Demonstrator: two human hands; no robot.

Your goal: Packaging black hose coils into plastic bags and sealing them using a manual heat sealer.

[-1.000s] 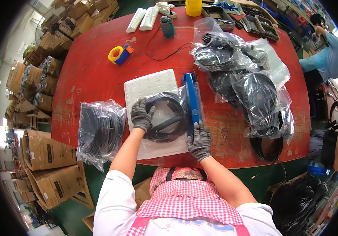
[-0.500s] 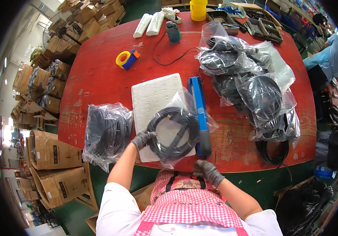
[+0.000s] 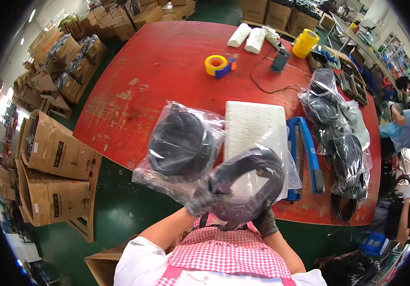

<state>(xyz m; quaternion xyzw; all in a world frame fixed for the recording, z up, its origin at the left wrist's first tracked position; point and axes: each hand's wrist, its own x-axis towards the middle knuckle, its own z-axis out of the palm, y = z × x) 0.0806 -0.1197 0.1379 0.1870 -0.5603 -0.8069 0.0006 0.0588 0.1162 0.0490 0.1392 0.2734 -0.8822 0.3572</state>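
Where plastic (image 3: 248, 187) wrinkles — left grip (image 3: 203, 199) holds coiled cable (image 3: 272, 172).

— Five to six o'clock?
— Left hand (image 3: 202, 198) and right hand (image 3: 265, 221) gloved dark grey. Cable coil (image 3: 272, 167) black through clear bag (image 3: 292, 177).
— Apron (image 3: 233, 250), six o'clock?
— Pink-and-white check.
— Bench (image 3: 167, 57)?
— Red, pale scuffs toward ten o'clock.
— Twelve o'clock?
— Tape roll (image 3: 209, 66), yellow, orange core; dispenser (image 3: 223, 73) blue. Half past one, tape stack (image 3: 305, 44) yellow.
— Three o'clock?
— Long-armed tool (image 3: 309, 148), blue, dark tip. Foam slab (image 3: 252, 117), nearer centre, plain white.
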